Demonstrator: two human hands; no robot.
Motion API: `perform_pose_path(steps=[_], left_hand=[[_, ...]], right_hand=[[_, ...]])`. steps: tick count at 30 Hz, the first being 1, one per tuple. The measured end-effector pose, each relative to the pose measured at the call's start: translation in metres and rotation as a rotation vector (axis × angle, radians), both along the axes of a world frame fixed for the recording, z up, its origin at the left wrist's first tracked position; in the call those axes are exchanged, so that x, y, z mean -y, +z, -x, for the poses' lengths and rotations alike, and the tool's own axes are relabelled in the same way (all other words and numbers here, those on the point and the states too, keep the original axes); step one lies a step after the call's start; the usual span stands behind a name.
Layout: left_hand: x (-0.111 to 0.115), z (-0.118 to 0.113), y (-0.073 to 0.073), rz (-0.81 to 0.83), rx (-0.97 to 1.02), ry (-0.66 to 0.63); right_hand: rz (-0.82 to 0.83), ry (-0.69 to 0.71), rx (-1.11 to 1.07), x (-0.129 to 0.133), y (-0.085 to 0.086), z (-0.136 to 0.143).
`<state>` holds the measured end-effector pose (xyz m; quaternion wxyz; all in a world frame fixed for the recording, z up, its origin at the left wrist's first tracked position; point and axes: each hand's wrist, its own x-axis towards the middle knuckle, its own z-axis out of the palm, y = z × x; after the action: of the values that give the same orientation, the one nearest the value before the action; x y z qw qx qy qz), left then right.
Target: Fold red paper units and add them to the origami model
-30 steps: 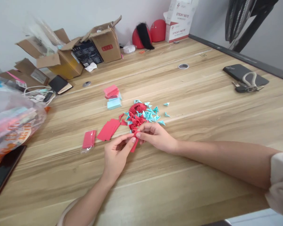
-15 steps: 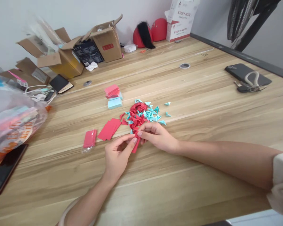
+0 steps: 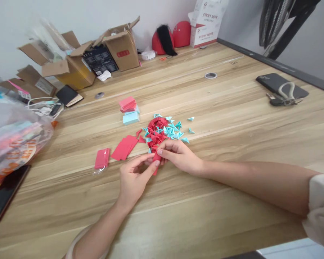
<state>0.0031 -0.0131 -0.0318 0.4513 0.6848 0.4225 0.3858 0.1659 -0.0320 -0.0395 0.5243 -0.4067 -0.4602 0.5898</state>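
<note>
Red paper makes up the narrow strip (image 3: 157, 157) pinched in both hands, on the near side of the red ring (image 3: 152, 124). The left hand (image 3: 133, 178) has its thumb on the strip's face and its forefinger by the edge, barely apart; its other fingers are partly hidden. The right hand (image 3: 183, 158) pinches the strip's far end between thumb and forefinger, the other fingers curled in behind. The step in hand looks to be folding, or pressing a crease. As a judgement, the next move calls for holding the edges in line while a thumb presses firmly along the fold.

The strip looks plain and matt, far slimmer than the flat sheets (image 3: 123, 148) to the left of the ring, and one end pokes out below the left thumb. Whether its edges meet neatly is too small to tell. Just past the fingertips, folded red pieces (image 3: 156, 137) lie heaped at the ring's near side, with folded blue pieces (image 3: 175, 133) scattered mostly to its right. Farther left of the ring lie a wrapped red packet (image 3: 101, 159) and, slightly beyond it, a blue stack (image 3: 131, 118).
</note>
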Motion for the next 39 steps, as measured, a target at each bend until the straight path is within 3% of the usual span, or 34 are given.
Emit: perform_pose_path(steps=[39], left_hand=[[-0.0009, 0.0016, -0.0029, -0.044, 0.000, -0.024]], right_hand=[[-0.002, 0.022, 0.007, -0.0008, -0.0044, -0.0008]])
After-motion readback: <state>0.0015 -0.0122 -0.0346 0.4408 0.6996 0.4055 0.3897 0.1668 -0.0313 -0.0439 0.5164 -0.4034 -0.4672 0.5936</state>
